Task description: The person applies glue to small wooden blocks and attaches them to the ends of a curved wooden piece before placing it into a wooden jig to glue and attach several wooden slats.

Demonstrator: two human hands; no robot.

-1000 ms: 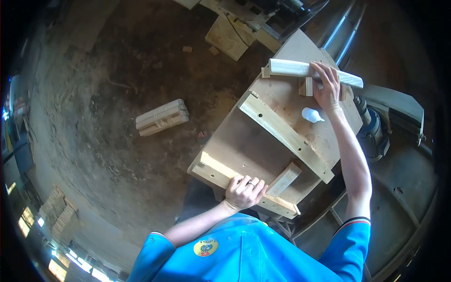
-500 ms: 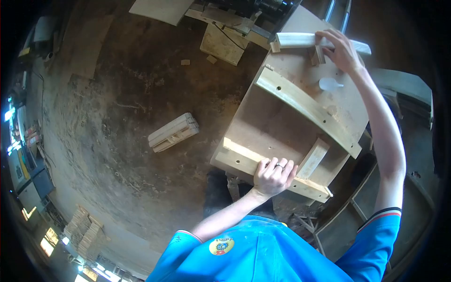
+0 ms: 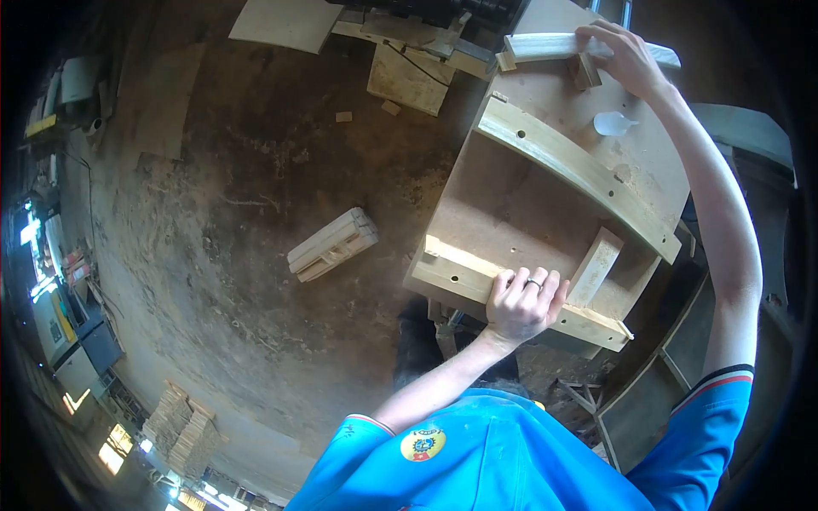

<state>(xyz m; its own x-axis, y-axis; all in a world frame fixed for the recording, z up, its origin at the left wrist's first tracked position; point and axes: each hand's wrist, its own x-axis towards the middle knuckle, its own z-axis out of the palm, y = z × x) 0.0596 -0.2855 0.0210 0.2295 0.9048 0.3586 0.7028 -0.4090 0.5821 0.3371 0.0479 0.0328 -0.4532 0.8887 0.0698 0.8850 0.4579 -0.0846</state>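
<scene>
My left hand is closed over a straight wooden rail with bolt holes, along the near edge of a wide board. At the far end, my right hand has its fingers wrapped over a pale wooden bar. Its thumb side is close to a small wooden block beneath the bar. Between the hands lies a curved wooden rail with drilled holes. A short wooden crosspiece sits between the curved and near rails. Beyond the curved rail, a translucent nozzle bottle rests on the board.
A bundle of wood pieces lies on the dusty floor, left of the board. Dark machinery stands at the top. Framed panels lean at the right. Stacked wood is at the lower left.
The view has shifted, so the board, rails and bottle appear a little higher and further right. Both hands keep about the same places on the wood.
</scene>
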